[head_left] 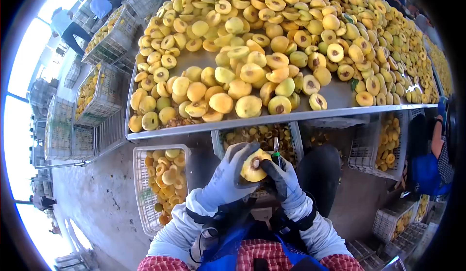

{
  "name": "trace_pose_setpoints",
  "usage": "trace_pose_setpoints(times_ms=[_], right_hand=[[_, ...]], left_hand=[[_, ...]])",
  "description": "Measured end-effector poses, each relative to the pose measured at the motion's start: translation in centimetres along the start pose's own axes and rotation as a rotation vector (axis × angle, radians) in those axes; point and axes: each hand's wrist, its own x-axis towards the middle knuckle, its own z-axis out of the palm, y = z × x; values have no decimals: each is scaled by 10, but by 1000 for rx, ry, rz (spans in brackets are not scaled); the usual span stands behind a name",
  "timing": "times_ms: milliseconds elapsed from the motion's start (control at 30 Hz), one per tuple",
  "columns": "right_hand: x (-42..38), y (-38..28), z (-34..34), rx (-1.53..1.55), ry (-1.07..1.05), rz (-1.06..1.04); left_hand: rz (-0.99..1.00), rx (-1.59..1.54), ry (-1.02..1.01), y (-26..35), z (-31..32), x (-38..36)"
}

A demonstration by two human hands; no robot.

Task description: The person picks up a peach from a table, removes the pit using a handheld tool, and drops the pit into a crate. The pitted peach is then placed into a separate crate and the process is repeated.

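Observation:
My left hand (227,174), in a grey-blue work glove, is closed around a yellow peach half (252,173). Its cut face is turned up, and a brown pit shows in the middle. My right hand (287,183), gloved too, grips a small tool with a green and dark handle (276,147) and a short metal tip pointing away from me. The right thumb presses on the peach half's cut face near the pit. Both hands are held over a crate (296,142) between my knees, containing pits and scraps.
A metal-edged table (335,112) ahead is heaped with halved peaches (291,43). Left of my leg stands a white crate (138,183) of peach pieces. More filled crates (99,98) line the left; another (361,149) stands right. Co-workers (68,28) are farther off, one sitting close at right.

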Motion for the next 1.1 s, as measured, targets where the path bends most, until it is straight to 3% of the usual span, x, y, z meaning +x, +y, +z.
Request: trace_pose_setpoints(times_ms=[33,67,133,167,300,367,467,533,600,900,967,1067,1100], right_hand=[[-6,2,0,2,-6,-36],[-11,4,0,4,-13,-73],[-18,7,0,-18,-39,-84],[-21,9,0,-42,-72,-103],[-27,41,-2,-79,49,-222],[-34,53,-14,-646,139,-571],[-56,41,-21,-1118,106,-705],[-71,30,-7,-1259,-26,-535],[-74,37,-9,-1093,43,-495],[-81,53,-17,-813,-33,-375],[-85,60,-21,-735,-69,-371],[-88,74,-28,-203,-74,60],[-92,68,-27,-48,-180,155]], left_hand=[[-42,-225,-7,-4,7,-10],[-173,-760,70,2,23,-21],[-371,-1135,281,1,46,-32],[-384,-1229,277,7,51,-33],[-557,-1196,521,11,73,-40],[-674,-1271,650,14,78,-44],[-646,-1095,640,23,74,-48],[-550,-921,593,31,75,-51],[-488,-734,548,37,75,-51],[-433,-741,540,39,84,-60],[-403,-784,455,36,81,-61],[-338,-812,320,31,77,-58],[-340,-892,304,34,77,-57]])
